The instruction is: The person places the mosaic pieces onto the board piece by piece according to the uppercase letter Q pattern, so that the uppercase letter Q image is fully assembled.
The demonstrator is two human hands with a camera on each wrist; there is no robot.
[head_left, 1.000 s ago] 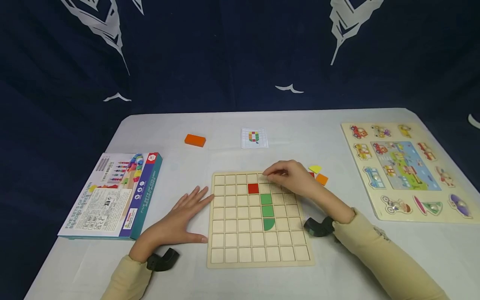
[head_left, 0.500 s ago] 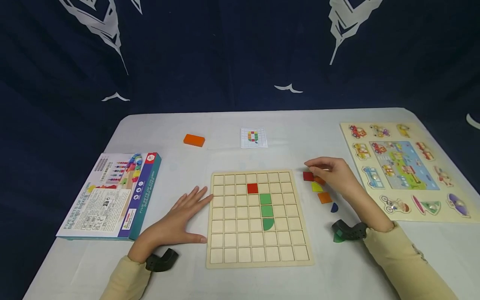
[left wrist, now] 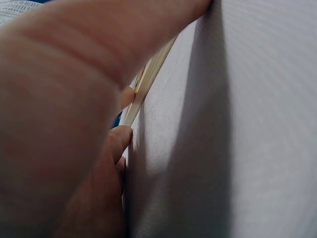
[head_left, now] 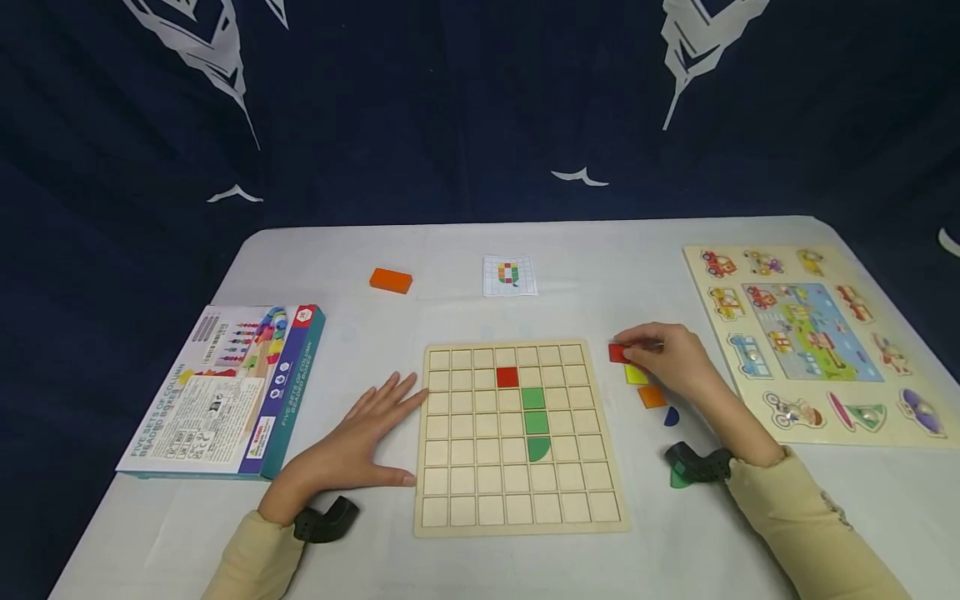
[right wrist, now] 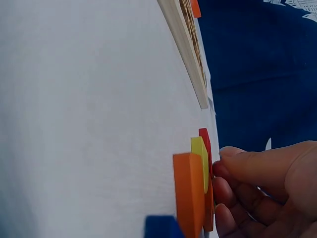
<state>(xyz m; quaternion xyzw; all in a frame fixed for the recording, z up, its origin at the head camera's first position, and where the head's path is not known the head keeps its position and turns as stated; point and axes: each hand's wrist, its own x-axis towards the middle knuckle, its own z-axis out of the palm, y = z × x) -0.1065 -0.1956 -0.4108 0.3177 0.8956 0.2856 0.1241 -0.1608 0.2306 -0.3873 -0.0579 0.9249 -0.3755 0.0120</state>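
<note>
My left hand point(head_left: 367, 433) lies flat with spread fingers, its fingertips and thumb at the left edge of the wooden grid board point(head_left: 465, 531). In the left wrist view, fingertips point(left wrist: 124, 136) touch the board's side. On the board sit a red square tile point(head_left: 507, 377), two green square tiles point(head_left: 533, 399) and a green rounded tile point(head_left: 538, 449). Right of the board, my right hand point(head_left: 667, 358) pinches another red square tile point(head_left: 617, 353) with thumb and forefinger, low over the loose tiles. Beside it lie a yellow tile point(head_left: 636, 375) and an orange tile point(head_left: 652, 397).
A small blue tile point(head_left: 671, 417) and a green tile point(head_left: 679, 477) lie near the right wrist. A pattern card point(head_left: 510, 287) and an orange block point(head_left: 391, 281) are behind the board. A boxed toy point(head_left: 217, 392) stands left, a picture puzzle point(head_left: 817, 400) right.
My right hand has moved right from the board's top edge to the loose tiles, then slightly down onto the red tile. The left hand has stayed at the board's edge.
</note>
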